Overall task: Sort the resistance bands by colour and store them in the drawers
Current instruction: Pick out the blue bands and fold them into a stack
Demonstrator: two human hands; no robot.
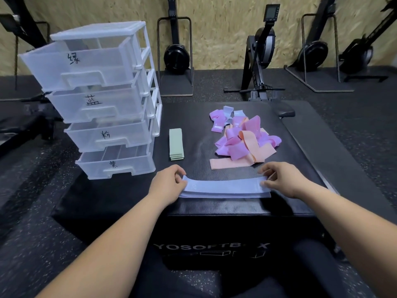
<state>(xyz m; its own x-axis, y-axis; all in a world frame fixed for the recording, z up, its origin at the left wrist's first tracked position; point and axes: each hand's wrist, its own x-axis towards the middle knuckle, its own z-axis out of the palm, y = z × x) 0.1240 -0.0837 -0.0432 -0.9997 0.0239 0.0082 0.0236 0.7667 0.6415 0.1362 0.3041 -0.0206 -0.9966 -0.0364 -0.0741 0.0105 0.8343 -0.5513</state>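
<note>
Blue bands (225, 188) at box (214, 214) front edge, ends pinched

Reads as a gym, prob. a small training studio. Given away by rowing machines (261, 61) stood on end along the back wall, one w/ a perf. monitor (271, 12) up top, another showing a round black flywheel housing (176, 58). Backed by bare OSB wall (214, 29); floored w/ black speckled rubber matting (32, 244), typ. of weights areas. Confirmed by padded black plyo box (214, 222) in foreground, front face printed "YOSOFTB..X" (partly hidden), w/ fabric resistance bands (240, 140) heaped toward far right corner of box top.
</note>
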